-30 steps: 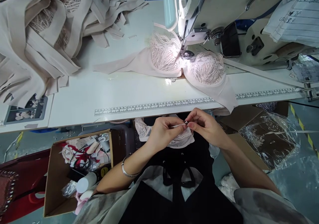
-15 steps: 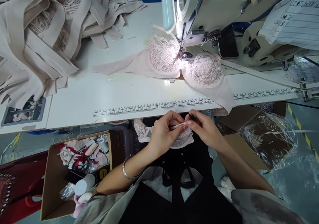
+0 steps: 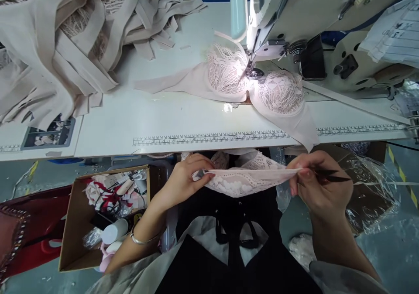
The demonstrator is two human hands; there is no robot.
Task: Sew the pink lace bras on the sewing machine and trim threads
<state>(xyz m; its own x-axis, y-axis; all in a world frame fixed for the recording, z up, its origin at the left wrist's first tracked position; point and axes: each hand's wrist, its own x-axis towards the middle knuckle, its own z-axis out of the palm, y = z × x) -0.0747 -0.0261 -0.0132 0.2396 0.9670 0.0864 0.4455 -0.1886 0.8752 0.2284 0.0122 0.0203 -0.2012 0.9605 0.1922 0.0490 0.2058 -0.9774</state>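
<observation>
A pale pink lace bra piece (image 3: 240,182) is stretched sideways below the table's front edge. My left hand (image 3: 188,178) pinches its left end, thumb against fingers. At the other end, my right hand (image 3: 322,187) is closed on the edge of the lace. Dark pointed snips (image 3: 332,176) also rest in my right hand, blades sticking out to the right. Farther up on the table, another lace bra (image 3: 225,73) lies under the needle area of a sewing machine (image 3: 314,6), with one wing hanging over the front edge.
Beige fabric strips with lace (image 3: 81,36) are heaped at the table's left. A printed ruler (image 3: 209,137) runs along the front edge. Below left stands a cardboard box (image 3: 73,237) of scraps and a white cup; plastic wrap (image 3: 376,193) covers a box at right.
My hands have moved apart, the left leftward and the right rightward, pulling the lace piece out long between them. The bra at the machine stays in place on the table.
</observation>
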